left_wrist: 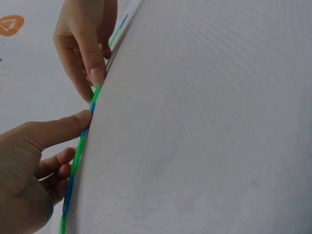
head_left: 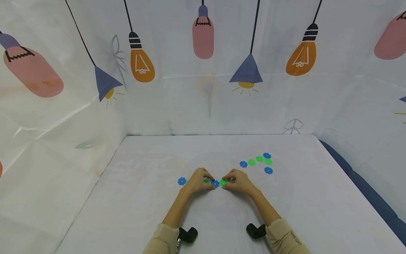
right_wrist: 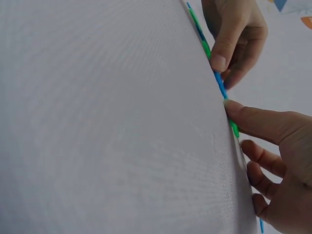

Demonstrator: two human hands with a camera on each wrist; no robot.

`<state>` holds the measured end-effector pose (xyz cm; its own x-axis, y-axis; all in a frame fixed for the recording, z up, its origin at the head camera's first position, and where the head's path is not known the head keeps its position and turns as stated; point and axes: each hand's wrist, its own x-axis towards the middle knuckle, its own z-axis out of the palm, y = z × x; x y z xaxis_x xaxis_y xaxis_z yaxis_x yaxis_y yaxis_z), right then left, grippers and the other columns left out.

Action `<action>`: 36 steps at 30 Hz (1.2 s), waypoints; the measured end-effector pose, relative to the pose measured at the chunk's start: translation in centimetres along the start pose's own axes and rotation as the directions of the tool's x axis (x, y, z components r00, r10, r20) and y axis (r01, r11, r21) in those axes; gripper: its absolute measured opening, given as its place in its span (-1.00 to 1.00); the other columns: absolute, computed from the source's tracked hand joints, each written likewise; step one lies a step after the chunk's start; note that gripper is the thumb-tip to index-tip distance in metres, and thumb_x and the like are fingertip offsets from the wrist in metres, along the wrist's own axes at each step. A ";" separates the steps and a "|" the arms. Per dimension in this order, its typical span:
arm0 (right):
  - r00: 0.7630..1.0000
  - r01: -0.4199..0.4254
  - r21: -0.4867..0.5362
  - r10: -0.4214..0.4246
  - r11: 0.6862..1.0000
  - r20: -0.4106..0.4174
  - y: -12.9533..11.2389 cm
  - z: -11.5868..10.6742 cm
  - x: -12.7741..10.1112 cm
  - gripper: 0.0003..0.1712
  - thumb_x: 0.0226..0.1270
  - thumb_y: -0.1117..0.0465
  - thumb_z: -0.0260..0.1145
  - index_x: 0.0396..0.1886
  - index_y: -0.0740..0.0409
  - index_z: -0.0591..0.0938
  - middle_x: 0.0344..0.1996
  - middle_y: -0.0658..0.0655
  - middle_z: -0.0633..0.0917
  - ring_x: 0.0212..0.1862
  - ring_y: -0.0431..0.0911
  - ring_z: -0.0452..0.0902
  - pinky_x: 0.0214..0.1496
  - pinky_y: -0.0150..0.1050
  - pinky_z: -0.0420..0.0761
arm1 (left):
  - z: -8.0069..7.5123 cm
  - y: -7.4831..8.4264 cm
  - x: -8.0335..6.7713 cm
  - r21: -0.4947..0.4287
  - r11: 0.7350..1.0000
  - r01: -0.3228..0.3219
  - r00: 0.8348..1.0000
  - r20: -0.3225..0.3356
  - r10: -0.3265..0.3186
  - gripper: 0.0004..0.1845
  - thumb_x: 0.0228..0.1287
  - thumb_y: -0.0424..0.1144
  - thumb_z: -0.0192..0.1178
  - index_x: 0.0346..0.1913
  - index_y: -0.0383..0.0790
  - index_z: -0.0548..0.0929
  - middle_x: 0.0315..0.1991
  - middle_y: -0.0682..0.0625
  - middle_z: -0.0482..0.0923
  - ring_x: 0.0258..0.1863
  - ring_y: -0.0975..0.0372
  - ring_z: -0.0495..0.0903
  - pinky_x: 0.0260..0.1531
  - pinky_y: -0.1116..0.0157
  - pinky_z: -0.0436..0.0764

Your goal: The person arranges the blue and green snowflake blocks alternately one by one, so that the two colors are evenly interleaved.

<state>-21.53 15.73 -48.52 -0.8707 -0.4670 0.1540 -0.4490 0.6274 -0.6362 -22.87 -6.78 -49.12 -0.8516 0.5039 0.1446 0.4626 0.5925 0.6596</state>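
Observation:
My left hand [head_left: 198, 181] pinches a blue notched disc [head_left: 216, 184] near the middle of the table, its thumb on the near edge. Facing it, my right hand [head_left: 240, 182] pinches a green notched disc [head_left: 223, 182] between thumb and index finger. The two discs meet edge to edge. Leftward from them runs a row of alternating discs, partly hidden under my left hand, with a blue disc [head_left: 182, 181] at its far left. In the left wrist view, a green disc [left_wrist: 78, 155] of that row passes beside the left fingers. Both wrist views show the discs edge-on, low on the table.
Several loose blue and green discs lie beyond my right hand, among them a blue disc [head_left: 243, 164] and a green disc [head_left: 268, 162]. The white table [head_left: 152, 158] meets a lamp-patterned curtain [head_left: 177, 102] at the back. Dark blue material [head_left: 364, 187] runs along its right edge.

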 end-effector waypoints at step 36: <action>0.981 -0.061 0.084 0.075 0.995 -0.176 1.8 -2.4 -0.3 -0.61 0.14 0.28 0.38 -0.03 0.37 0.61 -0.18 0.24 0.68 -0.16 0.07 0.55 -0.10 -0.07 0.54 | 1.9 1.6 1.4 0.103 0.994 -0.047 0.999 -0.018 0.049 -0.70 -0.09 -0.08 0.48 -0.28 -0.15 0.77 -0.28 0.00 0.60 -0.20 0.20 0.45 -0.17 0.29 0.41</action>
<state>-22.53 18.50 -47.85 -0.9236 -0.3014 0.2368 -0.3768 0.6005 -0.7053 -22.84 -3.95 -49.30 -0.8321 0.5212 0.1896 0.5249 0.6298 0.5726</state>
